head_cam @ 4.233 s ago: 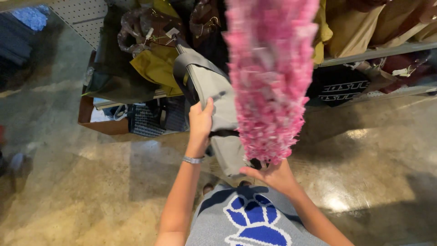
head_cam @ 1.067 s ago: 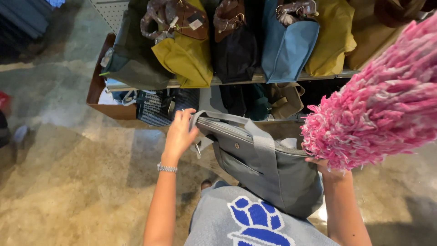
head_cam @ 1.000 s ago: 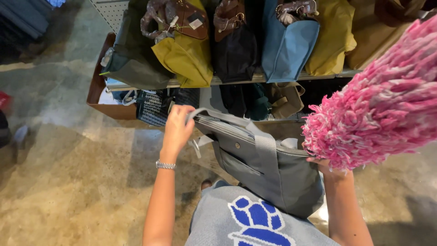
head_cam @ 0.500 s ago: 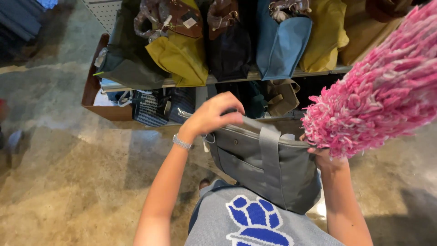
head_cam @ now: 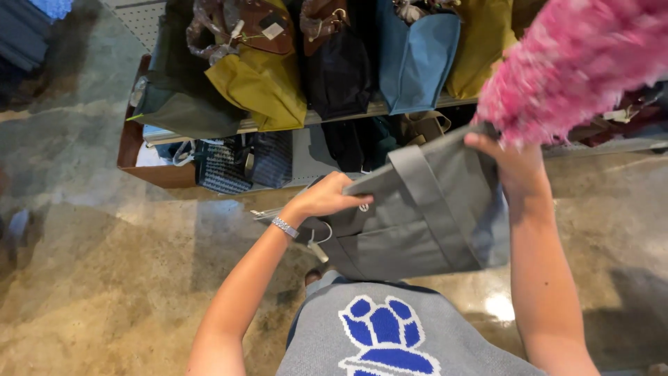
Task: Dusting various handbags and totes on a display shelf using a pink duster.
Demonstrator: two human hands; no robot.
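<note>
- Left hand (head_cam: 327,198) has its fingers clenched on the upper left edge of the grey tote bag (head_cam: 417,216).
- Right hand (head_cam: 511,163) grips the bag's right top corner, with the pink fluffy duster (head_cam: 577,63) above it.
- The bag hangs in the air before the shelf (head_cam: 348,115) of bags.

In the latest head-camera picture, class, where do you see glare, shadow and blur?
Head view: glare shows as a bright patch on the polished concrete floor below the grey fabric tote bag; soft shadow darkens the floor at left; the fluffy pink duster, close to the lens, looks soft and blurred; the left hand and right hand on the bag are fairly sharp.
</note>
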